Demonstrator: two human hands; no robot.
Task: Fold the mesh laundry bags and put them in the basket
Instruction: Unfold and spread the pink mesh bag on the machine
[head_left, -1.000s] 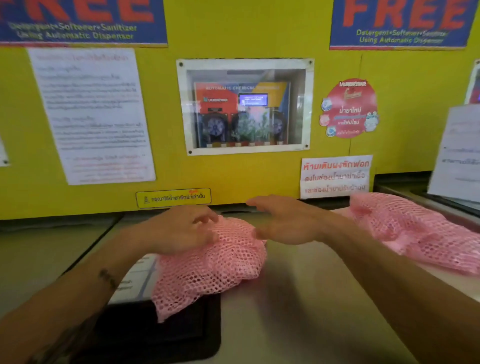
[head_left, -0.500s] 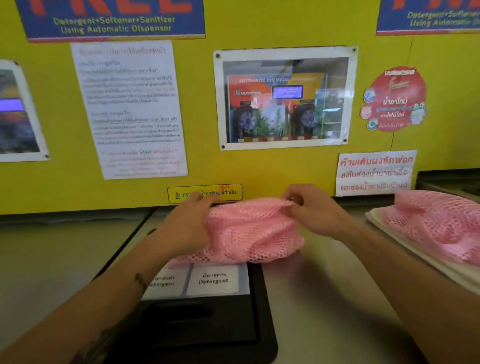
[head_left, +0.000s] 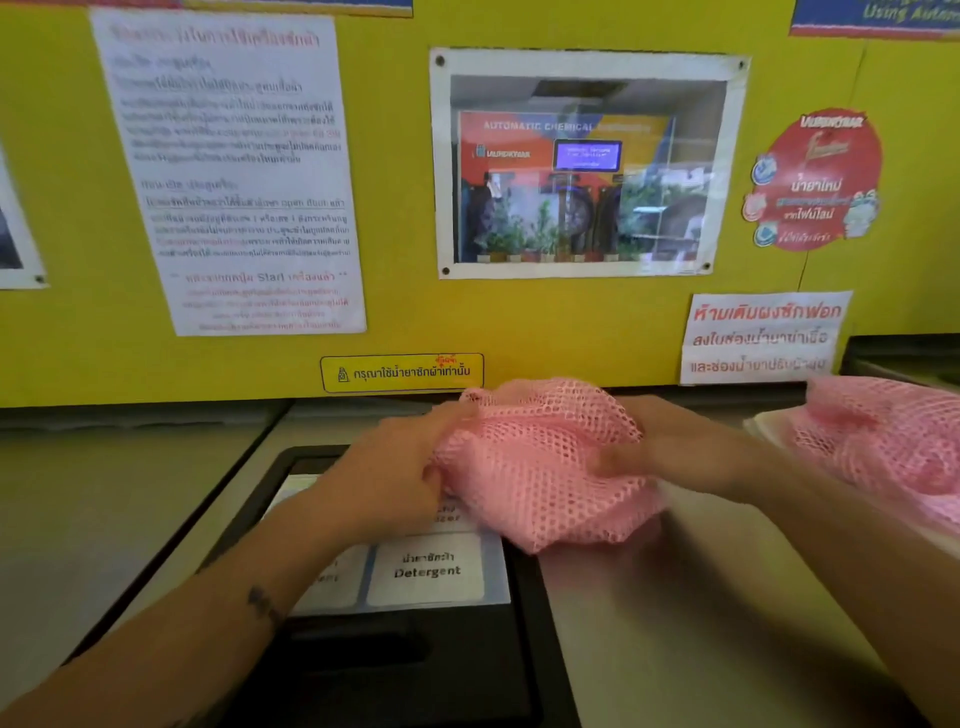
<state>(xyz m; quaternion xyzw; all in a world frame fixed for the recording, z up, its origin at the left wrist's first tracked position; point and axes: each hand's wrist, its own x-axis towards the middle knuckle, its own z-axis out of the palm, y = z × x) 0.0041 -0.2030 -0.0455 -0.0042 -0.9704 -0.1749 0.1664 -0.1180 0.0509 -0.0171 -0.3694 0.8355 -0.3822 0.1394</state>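
Gripping pink mesh bag (head_left: 540, 467) | left hand (head_left: 395, 478), right hand (head_left: 675, 452) clenched, blurred | apparently lifted

Mesh bags (head_left: 883, 447) atop washer top (head_left: 701, 623)

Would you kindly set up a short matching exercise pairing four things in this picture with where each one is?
Things:
1. left hand
2. right hand
3. second mesh bag
4. Detergent label

Places:
A. on the black panel below the hands
B. gripping the held mesh bag's right side
C. lying at the far right
D. gripping the held bag's left side

Pairs: 1-D, 2-B, 3-C, 4-A
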